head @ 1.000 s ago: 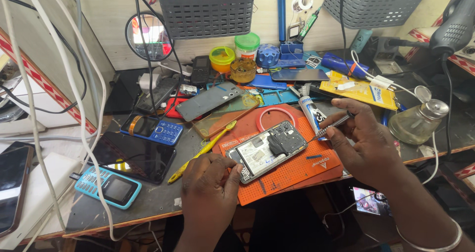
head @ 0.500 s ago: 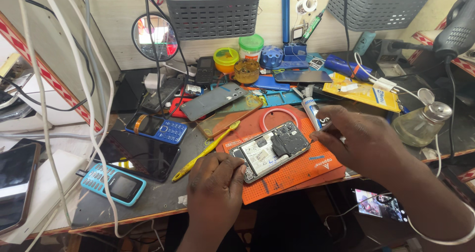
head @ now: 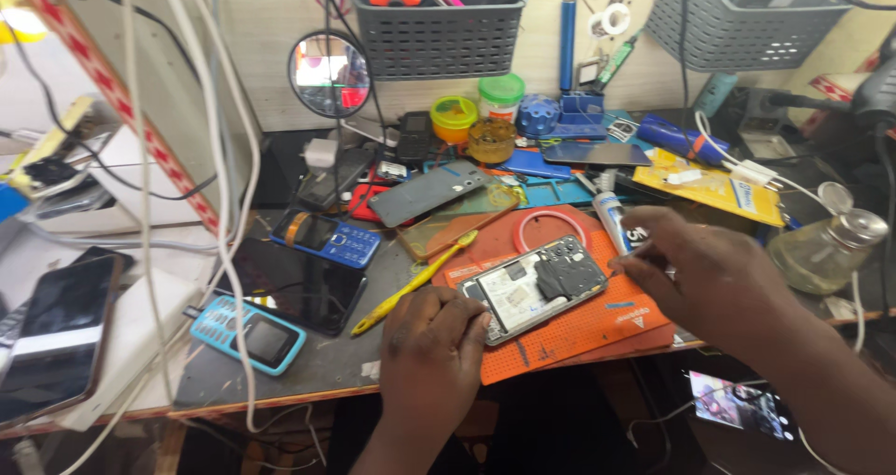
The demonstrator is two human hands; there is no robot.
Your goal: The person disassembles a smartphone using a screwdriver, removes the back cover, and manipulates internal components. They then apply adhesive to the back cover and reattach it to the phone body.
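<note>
Orange silicone work mat [head: 597,330] under the opened grey smartphone [head: 534,286], I press my left hand [head: 431,354], fingers together, against its edge while my right hand [head: 714,274], fingertips pinched at its corner, should work gently.

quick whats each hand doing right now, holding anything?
Left hand: curled on the near corner of the opened phone, pinning it to the orange mat.
Right hand: fingertips at the phone's far edge; whether it holds anything cannot be told.

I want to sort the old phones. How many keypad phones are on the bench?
3: a dark blue one left of the orange mat, a light blue one near the front edge, a black one at the back. Clutter may hide others.
</note>
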